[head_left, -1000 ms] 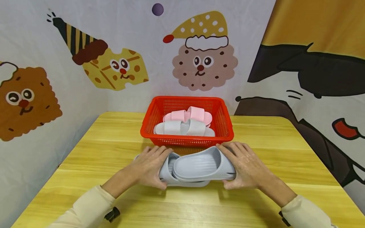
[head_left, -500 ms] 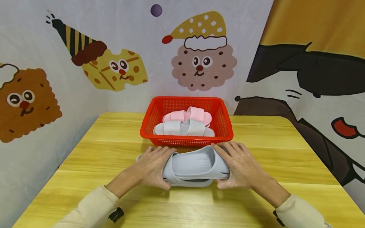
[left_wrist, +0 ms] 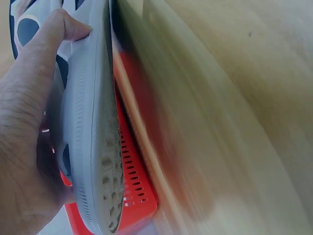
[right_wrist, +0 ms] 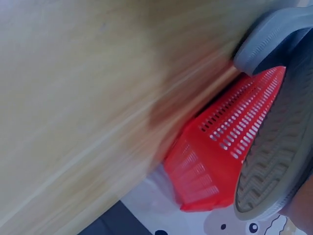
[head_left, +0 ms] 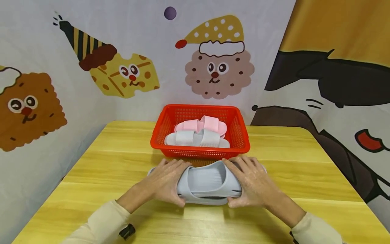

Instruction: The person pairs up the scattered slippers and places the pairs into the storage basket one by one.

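Note:
A pair of grey clogs is held over the table, nested together. My left hand (head_left: 167, 181) grips the left clog (head_left: 183, 188) round its toe part, thumb on the near side and fingers over the far side. The right clog (head_left: 233, 185) is gripped by my right hand (head_left: 251, 183) in the same way, its heel end tucked into the opening of the left one. In the left wrist view the grey clog (left_wrist: 83, 122) shows its side and textured sole. The right wrist view shows the patterned sole (right_wrist: 274, 156) of the right clog, tilted.
Just behind the hands stands a red perforated basket (head_left: 201, 153). In it lie white slippers (head_left: 184, 138) in front and pink slippers (head_left: 210, 124) behind. The wooden table (head_left: 122, 145) backs onto a cartoon-printed cloth (head_left: 170, 81).
The right hand has moved left, sliding the right clog deeper into the left one. My left hand has shifted slightly right. The basket and its slippers stay put.

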A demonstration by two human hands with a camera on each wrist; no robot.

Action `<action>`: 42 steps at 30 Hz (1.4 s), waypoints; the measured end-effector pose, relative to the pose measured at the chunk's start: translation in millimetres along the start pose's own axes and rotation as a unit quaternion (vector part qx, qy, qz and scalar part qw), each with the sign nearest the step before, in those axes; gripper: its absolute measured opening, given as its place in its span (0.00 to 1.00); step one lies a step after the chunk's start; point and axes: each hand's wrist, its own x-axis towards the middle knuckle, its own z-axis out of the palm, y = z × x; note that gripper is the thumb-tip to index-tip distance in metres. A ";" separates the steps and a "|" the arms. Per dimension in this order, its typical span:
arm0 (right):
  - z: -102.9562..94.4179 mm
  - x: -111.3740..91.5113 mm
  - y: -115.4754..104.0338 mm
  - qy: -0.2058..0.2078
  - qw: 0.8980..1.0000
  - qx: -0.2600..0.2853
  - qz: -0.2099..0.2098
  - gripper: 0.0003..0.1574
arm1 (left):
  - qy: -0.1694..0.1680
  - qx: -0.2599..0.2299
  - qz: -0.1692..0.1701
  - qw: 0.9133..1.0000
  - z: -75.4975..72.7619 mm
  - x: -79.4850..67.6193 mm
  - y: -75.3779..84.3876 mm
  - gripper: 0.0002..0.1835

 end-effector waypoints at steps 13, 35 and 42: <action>6.8 4.0 -8.4 0.036 0.999 0.001 0.002 0.68 | 0.028 -0.016 0.010 0.999 0.0 3.5 -0.6 0.60; 14.3 8.4 -23.4 0.037 0.999 0.003 0.020 0.69 | 0.046 -0.054 0.023 0.997 5.1 10.4 3.4 0.57; 18.0 9.9 -24.6 0.037 0.999 -0.002 0.024 0.70 | 0.041 -0.059 0.016 0.997 6.3 10.9 3.0 0.57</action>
